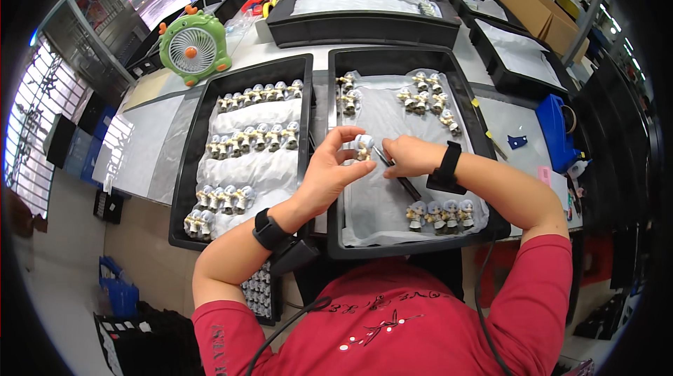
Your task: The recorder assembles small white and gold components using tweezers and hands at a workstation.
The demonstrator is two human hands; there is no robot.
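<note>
Above the right-hand black tray (338, 225), my left hand (328, 169) pinches a small figurine (363, 143) with pale blue-white hair between thumb and fingers. My right hand (412, 156) is closed round a slim tool (405, 185) with a metallic front end and a black handle. The tool's front end points at the figurine; whether they touch I cannot tell. Below my hands, a row of similar figurines (436, 216) stands on the tray's white lining. More figurines (420, 99) stand toward that tray's far end.
Left of my hands, another black tray (184, 197) holds rows of figurines on white padding. A green fan (193, 48) stands at the far left. Behind lies a large black tray (364, 29). At the right are a blue tape dispenser (554, 130) and a dark blue scrap (517, 142).
</note>
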